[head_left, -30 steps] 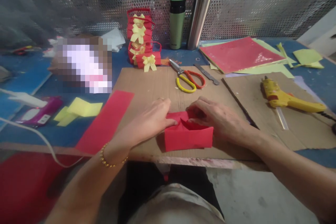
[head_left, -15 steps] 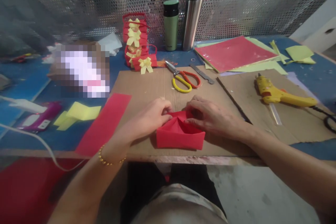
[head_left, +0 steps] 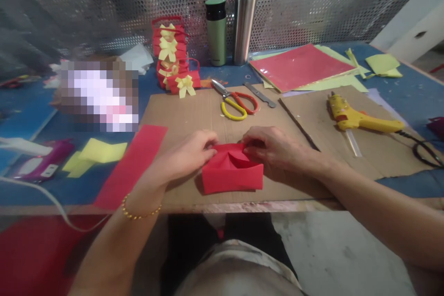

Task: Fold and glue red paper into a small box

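Observation:
A small red folded paper box [head_left: 232,178] stands on the cardboard sheet [head_left: 187,115] near the table's front edge, its top side open. My left hand [head_left: 199,148] pinches the box's far left corner between thumb and fingers. At the far right corner, my right hand [head_left: 265,145] grips the rim the same way, thumb toward the inside. Creased flaps show inside the box. To the left of my left hand lies a flat red paper strip [head_left: 133,164]. Scissors [head_left: 236,104] with one yellow and one orange handle rest beyond both hands.
A yellow glue gun [head_left: 364,120] lies on cardboard at the right, its cord trailing off. Behind stand a green tumbler [head_left: 216,34], a steel flask [head_left: 245,21] and stacked red paper baskets [head_left: 168,51] with yellow bows. Red sheets [head_left: 305,67] and a metal blade [head_left: 260,95] lie nearby.
The view has shifted, so everything sits slightly farther left. My right fingers have moved a little along the box's far corner, and the far wall stands up more. Both hands keep hold.

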`<move>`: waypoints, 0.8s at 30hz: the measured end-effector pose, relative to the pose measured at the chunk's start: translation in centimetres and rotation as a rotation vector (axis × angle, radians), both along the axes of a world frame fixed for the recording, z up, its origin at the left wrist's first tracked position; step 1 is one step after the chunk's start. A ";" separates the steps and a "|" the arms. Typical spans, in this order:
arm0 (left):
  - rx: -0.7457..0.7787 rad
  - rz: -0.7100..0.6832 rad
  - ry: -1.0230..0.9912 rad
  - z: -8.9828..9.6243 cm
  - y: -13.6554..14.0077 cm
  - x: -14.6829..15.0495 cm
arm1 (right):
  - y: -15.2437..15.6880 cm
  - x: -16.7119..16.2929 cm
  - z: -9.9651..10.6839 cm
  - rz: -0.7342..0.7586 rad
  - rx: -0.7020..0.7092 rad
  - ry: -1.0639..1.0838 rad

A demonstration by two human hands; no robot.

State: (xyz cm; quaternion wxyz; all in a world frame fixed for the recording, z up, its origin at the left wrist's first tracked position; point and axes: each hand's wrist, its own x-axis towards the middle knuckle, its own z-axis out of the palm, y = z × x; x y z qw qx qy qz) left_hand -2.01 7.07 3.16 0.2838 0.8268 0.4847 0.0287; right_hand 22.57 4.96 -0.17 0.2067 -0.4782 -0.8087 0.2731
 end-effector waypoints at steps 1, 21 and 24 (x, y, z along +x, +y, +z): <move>0.002 0.006 0.011 0.1 0.0 -0.1 | 0.0 0.0 0.0 0.006 0.006 -0.002; 0.050 -0.006 0.078 -0.2 -0.3 -1.1 | -0.1 0.2 -1.0 0.066 0.162 -0.015; 0.034 -0.064 0.079 0.0 -0.4 -1.5 | 0.0 0.2 -1.2 0.064 0.155 -0.020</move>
